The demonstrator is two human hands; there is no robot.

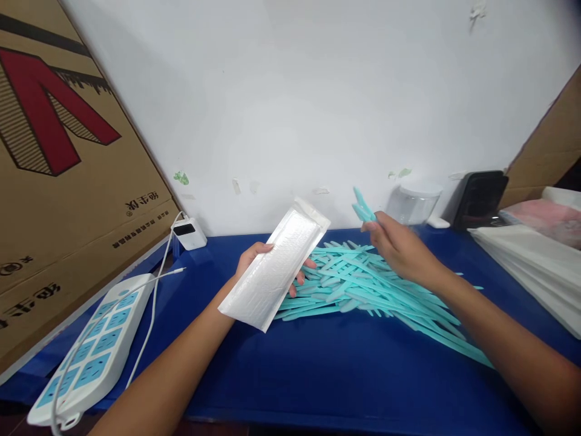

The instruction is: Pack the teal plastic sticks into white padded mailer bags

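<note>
My left hand (254, 257) grips a white padded bubble mailer (284, 260), the thumb on its front and the fingers showing past its right edge. The mailer is tilted, its flap end up and to the right. In my right hand (394, 245), raised above the table, a few slim teal plastic sticks are pinched, their flattened ends (362, 206) pointing up. A loose heap of the same teal sticks (349, 281) lies between and below the two hands, some with clear greyish ends. The mailer covers part of the heap's left side.
A white power strip (102, 342) with cables and a small white device (189, 234) lie at the left, by a large cardboard box (68, 181). At the right are a clear jar (415, 203), a black object (480, 200) and stacked white mailers (531, 260). The blue table (345, 363) meets a wall.
</note>
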